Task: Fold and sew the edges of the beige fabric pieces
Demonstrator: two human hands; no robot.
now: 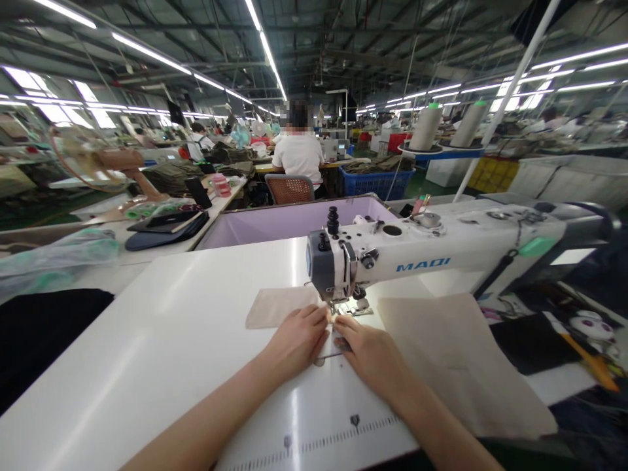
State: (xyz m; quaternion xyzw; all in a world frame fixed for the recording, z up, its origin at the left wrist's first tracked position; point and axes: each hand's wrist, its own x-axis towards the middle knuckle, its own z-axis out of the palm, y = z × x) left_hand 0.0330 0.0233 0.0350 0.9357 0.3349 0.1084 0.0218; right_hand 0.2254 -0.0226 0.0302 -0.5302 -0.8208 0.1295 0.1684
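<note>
Just in front of the presser foot (343, 306) of a white sewing machine (417, 252), my two hands nearly meet at the fingertips. My left hand (303, 335) has its fingers curled together on a small beige fabric piece (269, 307), which lies flat and reaches toward the needle. My right hand (369, 345) is closed too, its fingertips pinching the fabric edge by the foot. The fingers partly hide the fabric between them. A larger beige fabric panel (451, 360) lies right of my right hand, draping over the table's front edge.
A ruler scale (318, 445) marks the white tabletop (161, 347) near its front. Behind stands a lilac bin (275, 219); dark cloth (44, 340) lies left. Thread cones (424, 127) stand at upper right. A seated co-worker (298, 157) is ahead, beside a blue crate (375, 183).
</note>
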